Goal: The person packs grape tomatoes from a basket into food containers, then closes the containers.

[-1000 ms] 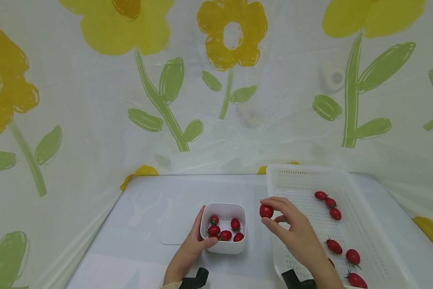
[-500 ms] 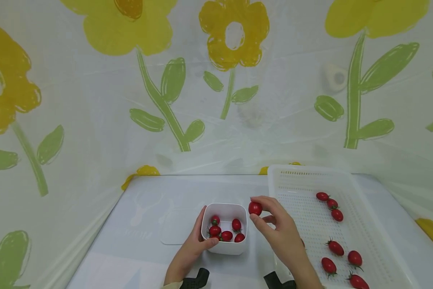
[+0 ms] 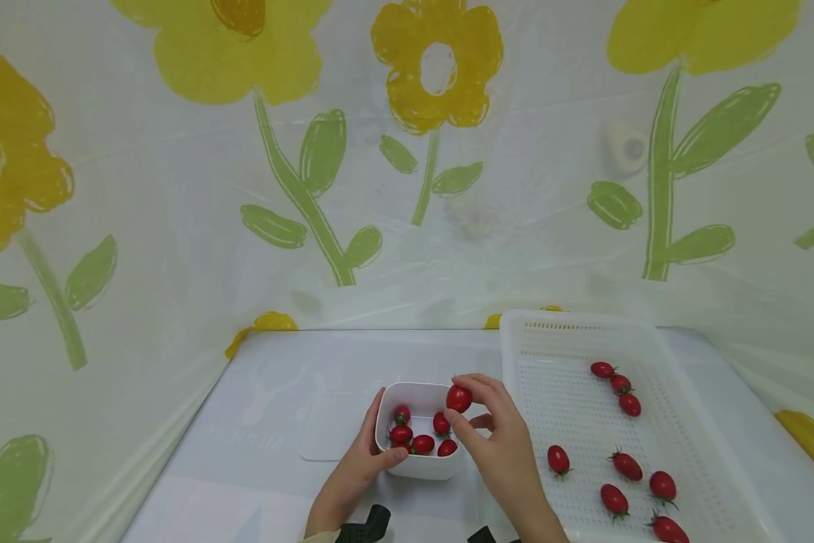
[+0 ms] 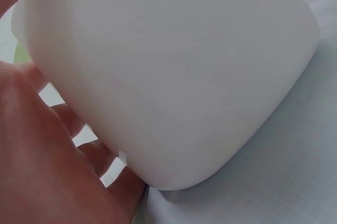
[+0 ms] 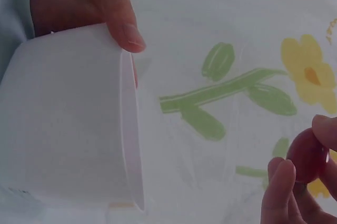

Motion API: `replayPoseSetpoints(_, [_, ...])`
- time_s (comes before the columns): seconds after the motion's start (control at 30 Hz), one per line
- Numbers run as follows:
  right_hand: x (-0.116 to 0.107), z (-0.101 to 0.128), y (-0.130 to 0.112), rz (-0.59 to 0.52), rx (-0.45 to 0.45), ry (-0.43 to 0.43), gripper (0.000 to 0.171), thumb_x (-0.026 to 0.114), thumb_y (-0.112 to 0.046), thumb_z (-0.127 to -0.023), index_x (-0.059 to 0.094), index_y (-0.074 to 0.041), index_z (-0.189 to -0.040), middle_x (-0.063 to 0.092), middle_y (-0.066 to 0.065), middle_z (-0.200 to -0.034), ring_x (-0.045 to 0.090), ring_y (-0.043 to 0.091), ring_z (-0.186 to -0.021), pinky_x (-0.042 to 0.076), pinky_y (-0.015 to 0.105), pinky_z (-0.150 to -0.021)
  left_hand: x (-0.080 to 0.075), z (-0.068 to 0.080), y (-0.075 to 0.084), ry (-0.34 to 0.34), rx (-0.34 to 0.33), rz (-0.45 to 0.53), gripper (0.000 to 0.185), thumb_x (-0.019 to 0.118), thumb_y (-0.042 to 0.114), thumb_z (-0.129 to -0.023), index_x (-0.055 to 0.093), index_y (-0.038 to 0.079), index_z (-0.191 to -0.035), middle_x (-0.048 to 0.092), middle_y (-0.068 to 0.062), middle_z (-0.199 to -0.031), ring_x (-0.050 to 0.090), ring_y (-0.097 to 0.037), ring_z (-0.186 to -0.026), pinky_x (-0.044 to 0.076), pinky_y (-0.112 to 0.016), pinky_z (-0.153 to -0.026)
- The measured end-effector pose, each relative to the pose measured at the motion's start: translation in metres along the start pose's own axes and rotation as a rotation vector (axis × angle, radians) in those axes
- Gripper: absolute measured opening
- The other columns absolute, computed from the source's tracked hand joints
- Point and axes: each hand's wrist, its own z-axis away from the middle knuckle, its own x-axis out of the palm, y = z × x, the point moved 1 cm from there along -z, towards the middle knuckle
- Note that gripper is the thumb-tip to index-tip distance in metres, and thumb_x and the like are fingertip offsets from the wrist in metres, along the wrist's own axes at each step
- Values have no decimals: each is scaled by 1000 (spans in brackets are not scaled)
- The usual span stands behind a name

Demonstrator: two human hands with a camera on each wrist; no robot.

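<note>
My left hand [image 3: 361, 460] grips a small white square box [image 3: 423, 469] from its left side, thumb over the near rim. Several red cherry tomatoes [image 3: 423, 444] with green stems lie inside it. Between thumb and fingertips, my right hand [image 3: 496, 437] pinches another cherry tomato [image 3: 459, 399], which overlaps the box's right rim in the head view. The right wrist view shows this pinched tomato [image 5: 308, 155] at the lower right, off to the side of the box's open top. In the left wrist view the box's wall [image 4: 179, 76] fills most of the picture, fingers along its edge.
To the right stands a large white perforated basket [image 3: 525, 354]. Several cherry tomatoes [image 3: 627, 465] lie spread over its floor, one [image 3: 558, 459] nearest my right hand. A white sheet with printed flowers [image 3: 515, 188] hangs behind the table [image 3: 244, 467].
My right hand has moved left with its tomato, from the basket's left edge to the box's right rim. Basket tomatoes it covered now show. The left hand and box hold still.
</note>
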Motion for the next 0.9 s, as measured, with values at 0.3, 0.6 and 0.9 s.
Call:
replayPoseSetpoints(0.3, [22,6,4,21,-28,16,39,69,-24,-78,57,-27,-116,47,-12,-116,50,9,-86,50,22,-60,0,1,1,-3,-8,-18,79,61,25,-83,8,44,-139,12,6,-144,16,-25,-130,26,-52,-99])
replayPoseSetpoints(0.6, [38,10,16,43,-36,-25,39,69,-23,-78,56,-28,-115,47,-14,-115,51,10,-85,50,22,-64,-1,1,0,-3,-6,-10,79,61,25,-83,8,43,-139,13,3,-145,17,-27,-129,29,-51,-98])
replayPoseSetpoints(0.9, [50,14,21,114,-1,-76,40,69,-27,-78,56,-29,-116,47,-18,-114,49,8,-83,48,19,-64,-2,1,-2,-31,10,30,80,61,21,-84,8,43,-139,12,4,-144,18,-25,-129,30,-46,-98])
